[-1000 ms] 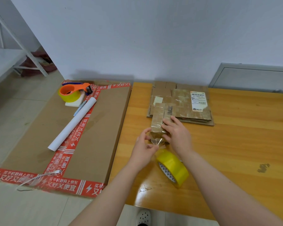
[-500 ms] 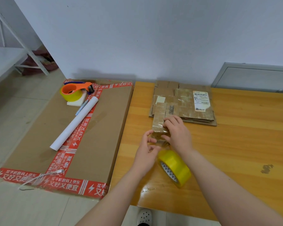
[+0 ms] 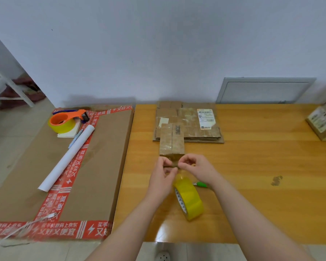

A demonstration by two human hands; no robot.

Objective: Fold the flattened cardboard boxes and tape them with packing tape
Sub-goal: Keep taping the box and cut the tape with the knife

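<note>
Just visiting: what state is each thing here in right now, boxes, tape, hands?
Small box: folded up, lying on the table.
Box stack: flattened, not yet folded.
Yellow tape roll: standing on edge.
Tape end: pulled out, pinched between both hands.
Left hand: pinching tape end.
Right hand: pinching tape end.
Tape dispenser: loaded, lying untouched.

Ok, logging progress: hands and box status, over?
Left hand, right hand pinching tape strip at near end of small box. Yellow tape roll upright beside them. Nothing obstructing.
</note>
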